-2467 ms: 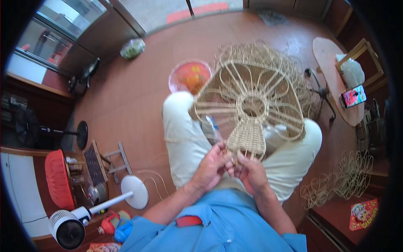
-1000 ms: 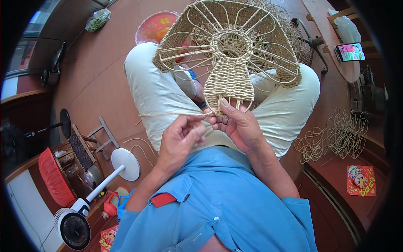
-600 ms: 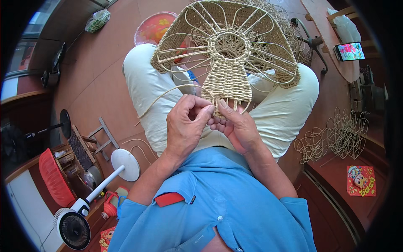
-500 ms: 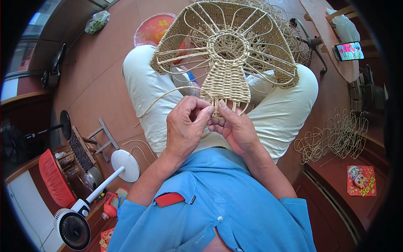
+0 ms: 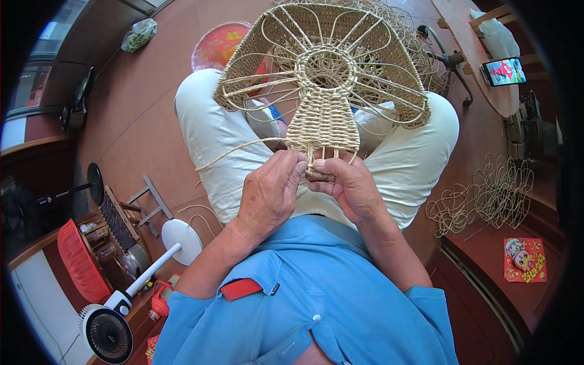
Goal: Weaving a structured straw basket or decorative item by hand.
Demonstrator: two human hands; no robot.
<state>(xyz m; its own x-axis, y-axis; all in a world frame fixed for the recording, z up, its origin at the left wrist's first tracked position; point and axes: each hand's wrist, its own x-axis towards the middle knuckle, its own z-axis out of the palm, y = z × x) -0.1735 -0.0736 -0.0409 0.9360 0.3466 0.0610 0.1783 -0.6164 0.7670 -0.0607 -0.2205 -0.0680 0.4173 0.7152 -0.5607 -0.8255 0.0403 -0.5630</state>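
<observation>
A large piece of woven tan cord point(image 5: 322, 125) lies across my knees. It has a curved outer band, long loops as spokes, a braided ring and a flared, tightly woven tail. My left hand point(image 5: 272, 190) is closed in a pinch at the tail's near end, on its cord strands. Against it, my right hand point(image 5: 350, 187) is also closed, its thumb pressed across the strands and its curled fingers underneath. A loose cord point(image 5: 240, 148) runs from the tail's left corner over my left thigh. My fingers hide the strand tips.
Tangled cord point(image 5: 435, 70) lies beyond the woven piece, and more coils point(image 5: 486, 198) are on the floor at right. A phone point(image 5: 505, 72) stands at the edge of a table point(image 5: 471, 42). At left are a white fan point(image 5: 108, 334), a red basket point(image 5: 81, 261) and a small stool point(image 5: 151, 201).
The woven piece has shifted slightly left. My right thumb has gone from pointing up to lying across the strands, and my left fingers have closed in. The loose cord hangs lower and straighter.
</observation>
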